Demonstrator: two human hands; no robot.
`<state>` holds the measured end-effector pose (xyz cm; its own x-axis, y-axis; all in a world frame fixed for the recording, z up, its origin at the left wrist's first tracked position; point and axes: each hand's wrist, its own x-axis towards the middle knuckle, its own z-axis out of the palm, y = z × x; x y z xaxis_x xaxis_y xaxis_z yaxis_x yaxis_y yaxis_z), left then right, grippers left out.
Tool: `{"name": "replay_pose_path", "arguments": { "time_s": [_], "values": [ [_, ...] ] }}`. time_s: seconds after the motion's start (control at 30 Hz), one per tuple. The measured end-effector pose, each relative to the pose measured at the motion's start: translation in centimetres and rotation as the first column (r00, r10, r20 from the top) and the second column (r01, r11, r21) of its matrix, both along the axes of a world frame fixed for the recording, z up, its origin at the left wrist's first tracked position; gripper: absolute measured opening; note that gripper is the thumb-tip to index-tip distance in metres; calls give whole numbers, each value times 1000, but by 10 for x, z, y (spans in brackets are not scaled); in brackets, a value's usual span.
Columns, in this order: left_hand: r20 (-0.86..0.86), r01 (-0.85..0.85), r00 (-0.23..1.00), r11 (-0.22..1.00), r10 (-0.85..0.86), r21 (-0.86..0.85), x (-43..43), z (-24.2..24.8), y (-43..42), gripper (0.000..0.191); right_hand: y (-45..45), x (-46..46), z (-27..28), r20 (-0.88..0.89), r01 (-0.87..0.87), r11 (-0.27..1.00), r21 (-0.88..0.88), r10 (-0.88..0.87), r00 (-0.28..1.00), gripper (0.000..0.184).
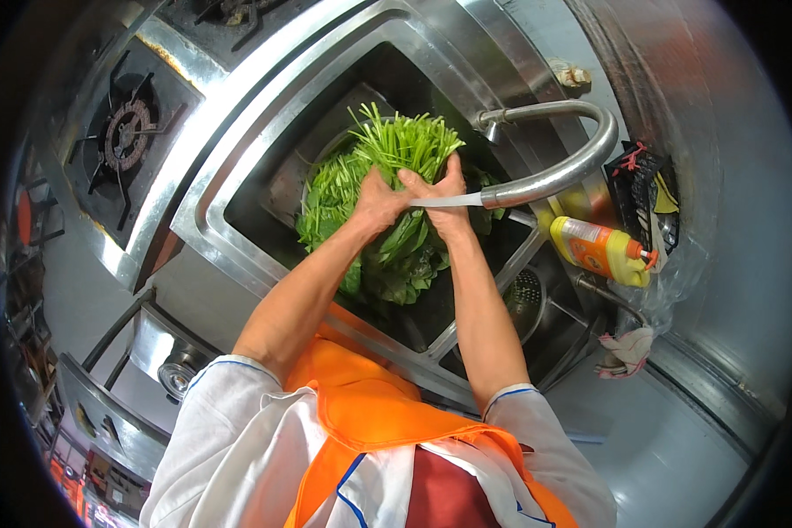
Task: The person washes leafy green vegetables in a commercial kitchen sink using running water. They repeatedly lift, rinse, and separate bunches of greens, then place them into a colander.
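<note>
Both hands clasp a thick bunch of leafy greens (409, 142), cut stems pointing up and away, leaves hanging down toward me. My left hand (381, 198) is closed around its left side. On the right side, my right hand (442, 188) wraps the bunch, thumb across the front. A stream of water (445, 200) runs from the curved metal faucet (548, 188) over the hands. More greens (330, 211) are heaped to the left in a round vessel, mostly hidden beneath them. All this is within the stainless steel sink (264, 165).
A gas burner (127, 135) lies left of the sink. At the right stand a yellow detergent bottle with an orange pump (597, 251) and a black basket (640, 191). A perforated metal strainer (525, 297) sits in the right basin. A cloth (627, 350) hangs nearby.
</note>
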<state>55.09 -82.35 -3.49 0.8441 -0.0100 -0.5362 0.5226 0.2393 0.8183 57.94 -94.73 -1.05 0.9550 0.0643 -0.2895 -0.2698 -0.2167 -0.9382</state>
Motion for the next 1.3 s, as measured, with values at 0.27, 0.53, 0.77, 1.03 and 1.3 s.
{"name": "replay_pose_path", "arguments": {
  "time_s": [0.27,0.53,0.77,1.03,1.3],
  "values": [
    [-155,-37,988,926,-24,-375,4,3,24,66,-35,15,-11,-320,190,949,250,-104,942,39],
    [-346,-142,938,913,1,-383,-5,-19,22,52,-45,9,-29,-291,-51,971,233,119,949,44],
    [-384,-188,923,894,19,-407,-13,-37,28,57,-25,-5,-29,-295,-36,995,92,62,954,47],
    [-347,-203,937,850,26,-486,-11,-21,15,84,-34,2,-22,-391,203,963,180,-119,912,53],
    [-367,-49,930,980,-26,-193,-22,-25,16,102,-44,-11,-44,-329,28,978,206,42,943,59]
  ]
}}
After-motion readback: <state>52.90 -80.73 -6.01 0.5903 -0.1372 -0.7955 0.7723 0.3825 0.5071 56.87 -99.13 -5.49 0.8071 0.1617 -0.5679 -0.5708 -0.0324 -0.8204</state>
